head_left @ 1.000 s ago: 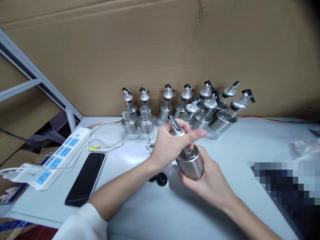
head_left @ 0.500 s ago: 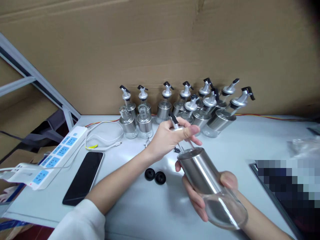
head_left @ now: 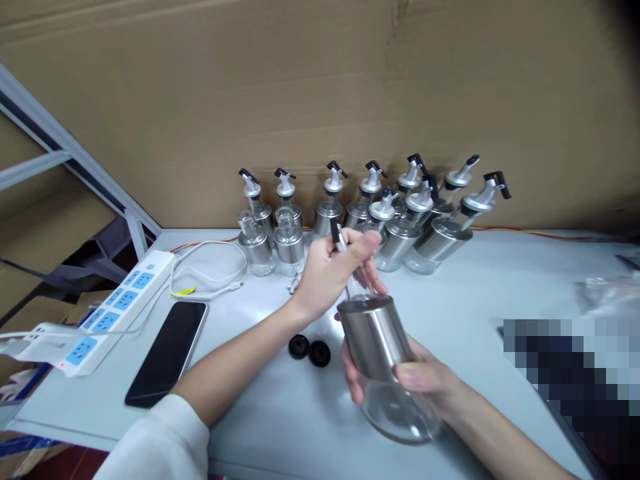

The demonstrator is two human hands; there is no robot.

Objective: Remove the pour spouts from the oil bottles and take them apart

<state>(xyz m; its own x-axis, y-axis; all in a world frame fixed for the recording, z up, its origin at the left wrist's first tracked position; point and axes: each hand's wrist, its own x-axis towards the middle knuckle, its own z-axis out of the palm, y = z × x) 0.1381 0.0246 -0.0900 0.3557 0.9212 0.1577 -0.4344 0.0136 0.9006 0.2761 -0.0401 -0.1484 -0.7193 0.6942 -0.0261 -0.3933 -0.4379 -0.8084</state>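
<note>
My right hand (head_left: 425, 377) is wrapped round the lower body of a glass oil bottle (head_left: 377, 337) with a steel sleeve, which leans with its neck up and to the left. At its top my left hand (head_left: 333, 270) closes round the pour spout (head_left: 339, 237), whose black lever sticks out above the fingers. The spout sits at the bottle's mouth; the fingers hide most of the joint. On the table below my left wrist lie two black ring-shaped caps (head_left: 299, 347).
Several finished-looking bottles with spouts (head_left: 329, 217) line the cardboard wall. Two bottles without spouts (head_left: 289, 247) stand in front at left. A phone (head_left: 167, 353), a power strip (head_left: 120, 310) and a white cable (head_left: 207, 297) lie left. Clear plastic (head_left: 607, 297) is at right.
The bottle has swung more upright, its base moving left and slightly up. Both hands have moved left with it, still holding the bottle and its spout.
</note>
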